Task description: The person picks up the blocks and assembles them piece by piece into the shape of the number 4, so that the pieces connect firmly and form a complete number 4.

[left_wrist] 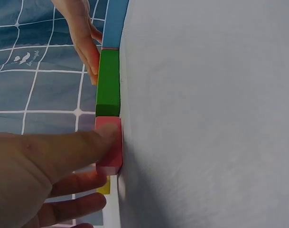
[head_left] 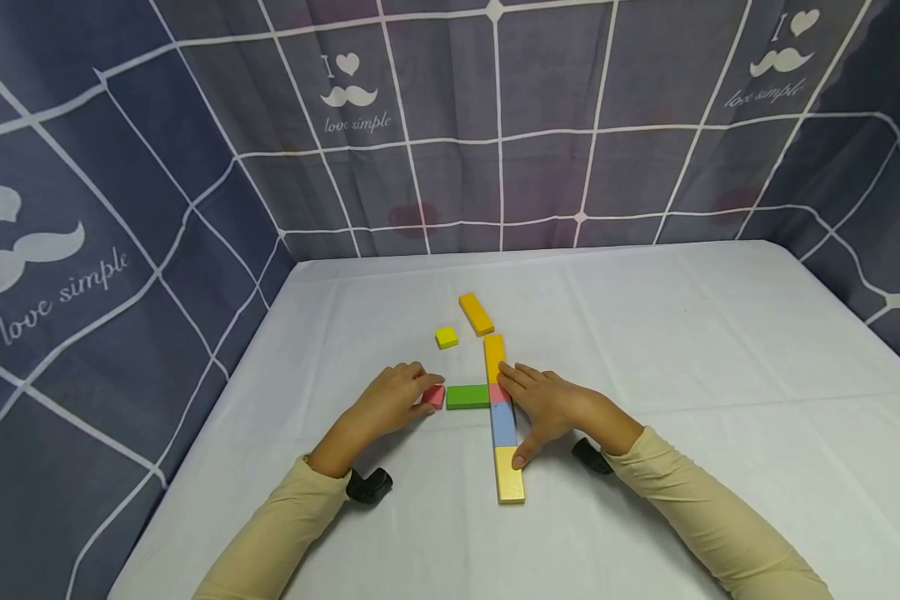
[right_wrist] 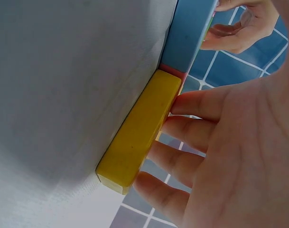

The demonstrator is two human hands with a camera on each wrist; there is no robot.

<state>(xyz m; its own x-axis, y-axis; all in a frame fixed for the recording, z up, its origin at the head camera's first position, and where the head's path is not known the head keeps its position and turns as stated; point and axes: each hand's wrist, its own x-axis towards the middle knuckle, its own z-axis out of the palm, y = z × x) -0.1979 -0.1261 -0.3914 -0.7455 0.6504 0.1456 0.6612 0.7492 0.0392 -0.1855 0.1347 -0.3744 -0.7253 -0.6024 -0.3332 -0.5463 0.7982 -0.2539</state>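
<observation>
In the head view, a column of blocks runs toward me: an orange-yellow block (head_left: 494,357), a pink block (head_left: 498,393), a blue block (head_left: 503,425) and a gold block (head_left: 509,479). A green block (head_left: 467,397) juts left from the column at the pink one. Beside its left end, my left hand (head_left: 396,394) pinches a red block (left_wrist: 113,152), the thumb lying over it in the left wrist view. My right hand (head_left: 551,404) spreads along the column's right side, fingertips at the orange-yellow and pink blocks, thumb at the gold one.
Farther back on the white table (head_left: 682,333) lie a small yellow block (head_left: 446,337) and a tilted orange block (head_left: 476,314), whose near end is close to the column's far end. A patterned dark curtain (head_left: 450,92) stands behind the table and along its sides.
</observation>
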